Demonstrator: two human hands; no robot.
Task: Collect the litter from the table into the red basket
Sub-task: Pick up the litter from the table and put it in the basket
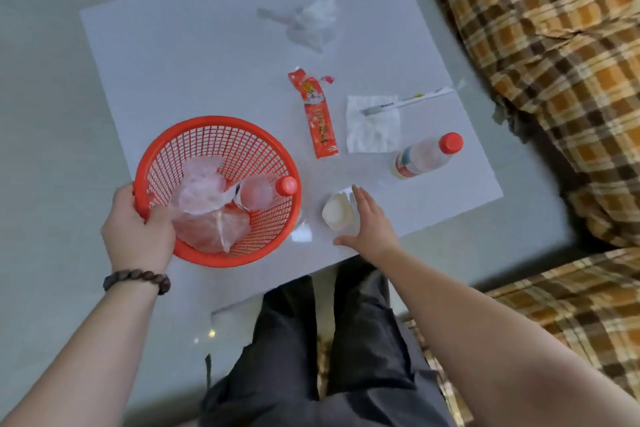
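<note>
**Grip spread beside small white cup as table clean-up continues**

Right hand [369, 218], its grip released with fingers spread and holding nothing, hovers just right of a small white cup [337, 211] near the table's [173, 62] near edge, thumb toward its near side. The cup lies immediately left of the palm, between that hand and the red basket [221, 135], which makes the right hand plainly the nearer one for it. It is squat with no marked long axis; whether its mouth faces up or tilts toward the camera cannot be told. The left hand [138, 229] is clenched on the basket's near-left rim, thumb inside. Already in the basket: crumpled clear plastic [204, 204] and a red-capped bottle [266, 192]. Still out on the table: a second bottle [427, 156] lying on its side to the right, cap pointing far-right, long axis running near-left to far-right; a red wrapper [317, 114], long axis near-to-far; a white napkin [372, 130] just right of it; a thin strip [408, 100] across the napkin's far corner; and crumpled white and clear scraps [311, 21] at the far side. The cup looks the likely next pick.
</note>
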